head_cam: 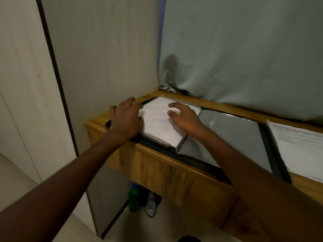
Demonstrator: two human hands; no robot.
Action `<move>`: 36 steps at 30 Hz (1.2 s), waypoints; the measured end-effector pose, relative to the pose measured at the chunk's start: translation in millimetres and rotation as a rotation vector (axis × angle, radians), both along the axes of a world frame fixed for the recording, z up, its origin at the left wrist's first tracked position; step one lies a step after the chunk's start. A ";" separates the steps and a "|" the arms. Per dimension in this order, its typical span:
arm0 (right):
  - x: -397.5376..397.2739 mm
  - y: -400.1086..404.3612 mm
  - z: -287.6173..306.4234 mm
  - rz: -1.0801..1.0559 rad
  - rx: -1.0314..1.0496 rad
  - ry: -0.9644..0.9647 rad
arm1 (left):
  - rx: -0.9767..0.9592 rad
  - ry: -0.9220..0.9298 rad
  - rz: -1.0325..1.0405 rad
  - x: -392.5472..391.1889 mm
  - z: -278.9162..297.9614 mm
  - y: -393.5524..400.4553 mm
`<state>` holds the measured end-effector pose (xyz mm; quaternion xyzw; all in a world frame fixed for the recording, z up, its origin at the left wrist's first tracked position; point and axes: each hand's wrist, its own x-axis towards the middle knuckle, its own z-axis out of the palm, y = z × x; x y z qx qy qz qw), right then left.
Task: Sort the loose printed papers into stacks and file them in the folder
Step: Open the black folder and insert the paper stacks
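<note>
Under the desk (157, 165) stand bottles (133, 198); on it lies the open folder (232, 135), steadied at its left edge by the left hand (125, 119), fingers spread, while the right hand (185, 117), fingers loosely curled and spread, flattens the filed papers (157, 121), a loose stack (300, 145) waiting right.

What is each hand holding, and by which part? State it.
Nothing is gripped. The left hand rests on the left edge of the open folder; the right hand rests fingertips on the filed papers.

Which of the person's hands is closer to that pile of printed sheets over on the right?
Right. The right hand rests on the folder's white page, nearer the printed sheets; the left hand sits at the folder's far left edge.
</note>
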<state>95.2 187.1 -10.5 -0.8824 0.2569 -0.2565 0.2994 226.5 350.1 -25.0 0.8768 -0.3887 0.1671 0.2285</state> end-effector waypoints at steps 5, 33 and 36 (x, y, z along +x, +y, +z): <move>4.5 -28.7 2.8 -0.111 -0.310 0.431 | 0.223 0.076 0.018 -7.0 27.2 -13.3; -6.4 -32.9 -0.4 0.058 0.162 0.207 | 0.474 0.191 -0.177 6.1 -3.6 -73.1; -44.4 -31.5 18.9 0.068 0.430 -0.128 | 0.444 0.137 -0.186 -4.0 5.9 -67.1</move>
